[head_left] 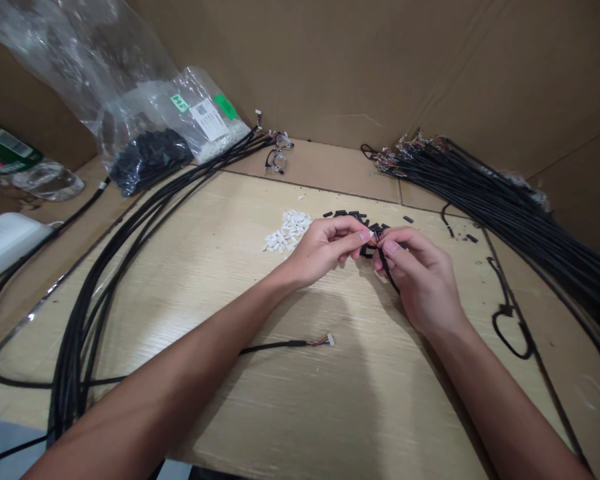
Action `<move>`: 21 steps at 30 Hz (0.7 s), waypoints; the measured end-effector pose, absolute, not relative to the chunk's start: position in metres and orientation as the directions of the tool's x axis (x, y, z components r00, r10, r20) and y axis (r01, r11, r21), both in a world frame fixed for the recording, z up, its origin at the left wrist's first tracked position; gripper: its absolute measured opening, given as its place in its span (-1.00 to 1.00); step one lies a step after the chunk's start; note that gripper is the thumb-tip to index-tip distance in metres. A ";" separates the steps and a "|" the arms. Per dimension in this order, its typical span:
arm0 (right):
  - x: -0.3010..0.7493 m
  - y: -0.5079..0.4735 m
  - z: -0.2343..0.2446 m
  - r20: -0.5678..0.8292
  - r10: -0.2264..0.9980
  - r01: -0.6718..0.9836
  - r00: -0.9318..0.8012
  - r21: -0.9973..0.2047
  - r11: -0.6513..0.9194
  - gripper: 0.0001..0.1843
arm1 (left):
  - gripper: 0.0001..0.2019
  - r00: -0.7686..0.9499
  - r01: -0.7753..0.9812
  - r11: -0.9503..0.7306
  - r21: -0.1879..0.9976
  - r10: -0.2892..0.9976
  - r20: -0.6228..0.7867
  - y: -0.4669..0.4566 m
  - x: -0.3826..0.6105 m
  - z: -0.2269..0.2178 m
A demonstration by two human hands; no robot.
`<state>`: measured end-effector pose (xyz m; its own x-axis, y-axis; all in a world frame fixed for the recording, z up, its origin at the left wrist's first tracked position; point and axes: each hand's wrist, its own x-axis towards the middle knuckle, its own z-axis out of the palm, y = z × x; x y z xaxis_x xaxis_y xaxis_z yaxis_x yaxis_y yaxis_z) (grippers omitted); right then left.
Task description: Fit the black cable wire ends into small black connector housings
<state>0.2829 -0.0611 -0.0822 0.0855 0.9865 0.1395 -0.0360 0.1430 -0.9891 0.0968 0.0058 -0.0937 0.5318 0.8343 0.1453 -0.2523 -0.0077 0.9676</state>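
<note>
My left hand (325,250) and my right hand (420,280) meet over the middle of a pale wooden board (230,267). Both pinch the end of a thin black cable (387,270), whose coloured wire tips show between my fingertips. The cable runs down under my right palm. Just behind my hands lie a small heap of white plastic connectors (287,232) and several short black sleeve pieces (350,215). Near my left forearm, a black cable end with a white connector (325,341) rests on the board.
A thick bundle of black cables (110,267) loops along the left side. Another bundle (505,207) fans out at the right. Plastic bags of parts (150,150) lean at the back left. A white device (5,243) and a bottle (35,175) sit far left. Cardboard walls (380,67) surround the board.
</note>
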 end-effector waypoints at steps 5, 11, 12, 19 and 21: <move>0.282 -0.059 -0.080 0.139 0.981 -0.006 0.137 -0.990 0.141 -0.75 | -0.67 0.539 -0.243 -0.005 0.970 0.831 0.140 0.007 0.097 -0.095; 0.281 -0.057 -0.082 0.145 0.974 0.028 0.172 -0.989 0.142 -0.74 | -0.67 0.549 -0.228 -0.014 0.974 0.824 0.141 0.006 0.097 -0.094; 0.281 -0.057 -0.082 0.138 0.976 0.021 0.170 -0.990 0.136 -0.75 | -0.67 0.552 -0.229 -0.018 0.973 0.821 0.145 0.006 0.097 -0.094; 0.282 -0.059 -0.075 0.020 0.994 -0.056 0.111 -0.998 0.026 -0.79 | -0.63 0.578 -0.249 -0.004 0.968 0.802 0.152 0.006 0.098 -0.095; 0.280 -0.059 -0.073 0.001 0.994 -0.075 0.112 -0.997 0.009 -0.79 | -0.65 0.584 -0.256 -0.007 0.967 0.796 0.160 0.006 0.098 -0.096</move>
<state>0.2801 -0.0593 -0.0728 0.1119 0.9937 0.0008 -0.0749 0.0093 -0.9971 0.0977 0.0065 -0.0957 0.5836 0.7961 0.1603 -0.2560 -0.0069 0.9667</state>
